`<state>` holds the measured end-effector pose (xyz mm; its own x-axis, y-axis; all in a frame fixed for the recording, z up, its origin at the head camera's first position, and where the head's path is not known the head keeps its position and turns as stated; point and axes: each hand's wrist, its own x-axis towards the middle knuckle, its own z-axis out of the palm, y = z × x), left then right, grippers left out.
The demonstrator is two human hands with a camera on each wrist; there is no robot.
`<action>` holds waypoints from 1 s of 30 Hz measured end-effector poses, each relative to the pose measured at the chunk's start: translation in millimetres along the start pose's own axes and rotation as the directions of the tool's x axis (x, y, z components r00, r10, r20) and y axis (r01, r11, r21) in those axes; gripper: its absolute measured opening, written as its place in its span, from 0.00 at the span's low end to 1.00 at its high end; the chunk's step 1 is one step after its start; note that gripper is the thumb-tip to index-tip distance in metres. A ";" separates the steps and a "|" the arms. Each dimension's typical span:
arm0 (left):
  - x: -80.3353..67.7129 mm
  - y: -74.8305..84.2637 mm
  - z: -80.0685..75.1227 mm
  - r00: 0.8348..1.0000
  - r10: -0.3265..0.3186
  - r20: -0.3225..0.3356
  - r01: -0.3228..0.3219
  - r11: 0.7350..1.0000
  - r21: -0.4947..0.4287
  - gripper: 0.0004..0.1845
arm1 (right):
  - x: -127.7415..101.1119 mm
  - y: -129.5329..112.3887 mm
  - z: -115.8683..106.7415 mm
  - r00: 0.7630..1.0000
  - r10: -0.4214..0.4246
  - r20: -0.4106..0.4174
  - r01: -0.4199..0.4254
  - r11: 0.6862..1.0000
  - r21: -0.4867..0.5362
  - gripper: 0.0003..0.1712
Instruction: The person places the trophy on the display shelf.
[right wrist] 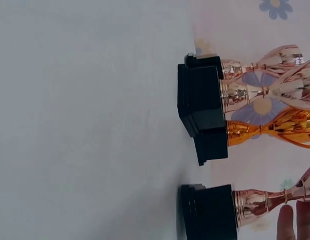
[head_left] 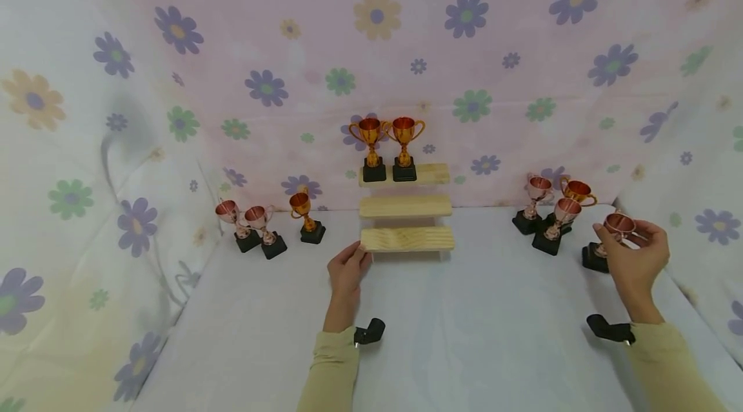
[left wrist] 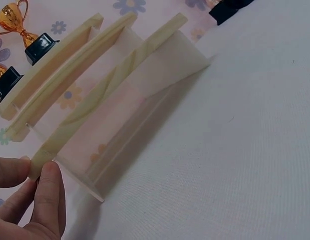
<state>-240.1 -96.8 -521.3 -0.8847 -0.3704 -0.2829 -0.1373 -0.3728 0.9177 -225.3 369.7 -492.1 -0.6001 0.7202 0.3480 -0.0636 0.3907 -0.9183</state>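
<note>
A white cloth covered the bench (head_left: 464, 334), and a pink flowered sheet (head_left: 325, 25) hung behind it. At the middle back stood a three-step riser (head_left: 406, 224) of pale grained wooden planks on frosted plastic sides, its long axis running left to right, with two gold trophy cups (head_left: 387, 147) on black bases on its top step. The left hand (head_left: 347, 270) held the left end of the lowest plank, fingertips (left wrist: 47, 185) curled against the wood. The rose-copper trophy cup (head_left: 612, 238) stood upright on the bench at far right, well apart from the riser; the right hand (head_left: 635, 260), far the nearer, pinched its shiny bowl at the rim. Three similar cups (head_left: 551, 209) stood just beside it, and three more (head_left: 267, 225) at the left.
</note>
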 end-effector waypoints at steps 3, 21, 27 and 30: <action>1.4 -0.1 2.5 1.000 0.007 -0.003 -0.007 1.000 -0.003 0.15 | -5.6 -4.7 -5.2 0.998 -0.063 -0.018 0.064 0.996 0.055 0.27; 0.5 0.3 -1.5 1.000 -0.005 -0.009 0.005 1.000 0.013 0.15 | -94.9 -40.9 1.4 0.903 -0.224 0.366 0.185 0.973 0.140 0.32; 2.1 -0.8 -1.5 0.999 -0.026 -0.021 0.027 0.999 0.018 0.15 | -126.6 -50.0 23.5 0.796 -0.333 0.506 0.189 0.930 0.314 0.33; 2.5 -0.9 -1.0 0.999 -0.032 -0.018 0.033 0.999 0.024 0.15 | -140.3 -53.5 32.5 0.747 -0.384 0.544 0.191 0.906 0.377 0.34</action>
<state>-241.7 -98.2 -523.2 -0.8719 -0.3731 -0.3172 -0.1767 -0.3644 0.9143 -163.6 229.2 -498.0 -0.8571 0.0762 0.5095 -0.4729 0.2760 -0.8368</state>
